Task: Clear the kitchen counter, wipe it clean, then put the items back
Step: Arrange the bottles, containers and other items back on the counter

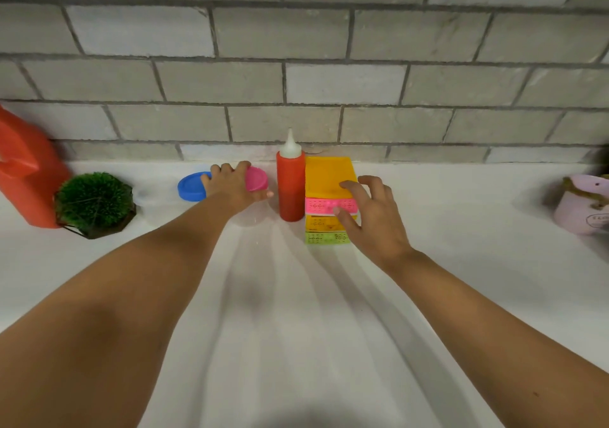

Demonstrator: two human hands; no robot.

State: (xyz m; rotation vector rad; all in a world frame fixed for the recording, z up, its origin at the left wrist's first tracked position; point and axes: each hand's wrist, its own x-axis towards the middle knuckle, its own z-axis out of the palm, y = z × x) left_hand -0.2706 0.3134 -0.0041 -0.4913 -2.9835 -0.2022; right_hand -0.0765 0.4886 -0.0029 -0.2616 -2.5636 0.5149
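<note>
A white counter [296,295] met a grey tiled wall [296,81]. At twelve o'clock, the left hand [232,185] gripped a pink lid [258,178]; the right hand [372,216], fingers spread, touched stacked trays [326,180] beside the sauce bottle [290,183].

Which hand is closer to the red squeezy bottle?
It looks like the left. The left hand rests on the pink lid just left of the red bottle. The right hand touches the stacked boxes on the bottle's other side.
</note>
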